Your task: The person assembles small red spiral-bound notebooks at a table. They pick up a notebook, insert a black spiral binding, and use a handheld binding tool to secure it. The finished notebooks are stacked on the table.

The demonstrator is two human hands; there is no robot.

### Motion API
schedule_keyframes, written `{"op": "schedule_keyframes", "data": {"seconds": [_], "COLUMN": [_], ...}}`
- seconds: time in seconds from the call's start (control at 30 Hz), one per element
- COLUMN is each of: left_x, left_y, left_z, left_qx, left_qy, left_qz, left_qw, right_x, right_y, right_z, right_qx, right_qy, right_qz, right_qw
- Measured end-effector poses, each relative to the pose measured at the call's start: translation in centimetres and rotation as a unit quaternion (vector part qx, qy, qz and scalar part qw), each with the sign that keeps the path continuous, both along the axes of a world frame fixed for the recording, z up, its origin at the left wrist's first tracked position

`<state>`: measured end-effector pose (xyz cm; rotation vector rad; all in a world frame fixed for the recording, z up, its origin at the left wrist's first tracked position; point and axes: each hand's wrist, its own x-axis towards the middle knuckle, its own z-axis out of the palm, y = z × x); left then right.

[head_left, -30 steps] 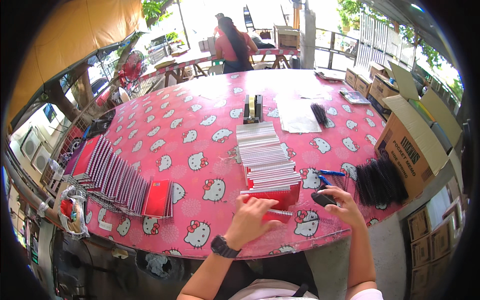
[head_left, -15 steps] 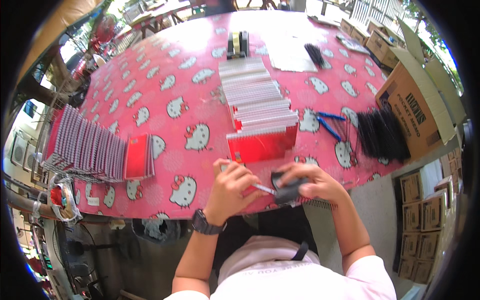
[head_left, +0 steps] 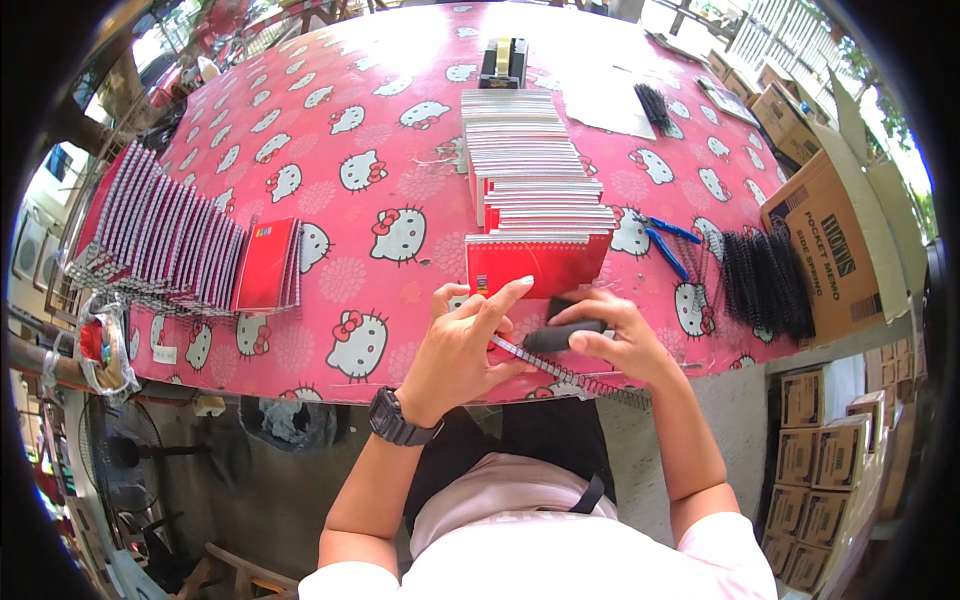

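My left hand [head_left: 455,350], a black watch on its wrist, grips a small notepad [head_left: 507,347] near the table's front edge. Only a narrow white edge of the pad shows; the rest is behind my fingers. A thin black spiral wire [head_left: 615,392] runs out from that edge toward the lower right. My right hand [head_left: 632,335] is curled around a dark, rounded black piece [head_left: 562,336], held or worn at the fingers, just above the wire. Just beyond both hands stands a row of red-covered pads [head_left: 540,266] with white edges up.
Spiral-bound notebooks [head_left: 165,235] stand stacked at the left, with red ones [head_left: 268,265] leaning on them. Blue-handled pliers [head_left: 668,258], black spiral wires [head_left: 765,285] and an open carton [head_left: 835,240] are at the right. A tape dispenser [head_left: 503,64] sits behind the row.
The view has shifted, so the table sits higher in the picture. My right hand has lifted slightly off the pad's edge, and more of the spiral wire shows along it.
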<state>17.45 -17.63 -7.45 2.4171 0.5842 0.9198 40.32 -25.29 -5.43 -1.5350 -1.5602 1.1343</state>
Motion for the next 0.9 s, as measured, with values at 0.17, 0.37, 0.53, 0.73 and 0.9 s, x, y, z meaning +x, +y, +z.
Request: {"op": "schedule_keyframes", "data": {"seconds": [0.17, 0.37, 0.53, 0.73, 0.9], "left_x": [-1.0, -0.5, -0.5, 0.2, 0.4], "left_y": [0.2, -1.1, -1.4, -1.3, -1.1], "left_z": [-2.8, -5.6, -5.4, -4.4, -5.0], "left_qx": [-0.205, -0.457, -0.466, -0.455, -0.461], "left_qy": [-0.22, -0.381, -0.374, -0.368, -0.374], "left_qz": [0.029, -0.016, 0.033, 0.071, 0.069], "left_qw": [0.953, 0.804, 0.801, 0.808, 0.802], "right_x": [-0.9, -1.1, -0.4, -1.3, -1.5], "right_y": [-0.5, 0.0, 1.2, 2.1, 2.1], "right_z": [-1.0, -1.4, -1.6, -1.7, -1.7], "right_qx": [0.102, 0.063, 0.055, 0.023, 0.011], "right_qy": [0.228, 0.269, 0.115, 0.173, 0.206], "right_qz": [0.067, 0.051, -0.013, -0.016, -0.003], "right_qw": [0.966, 0.96, 0.992, 0.984, 0.978]}}
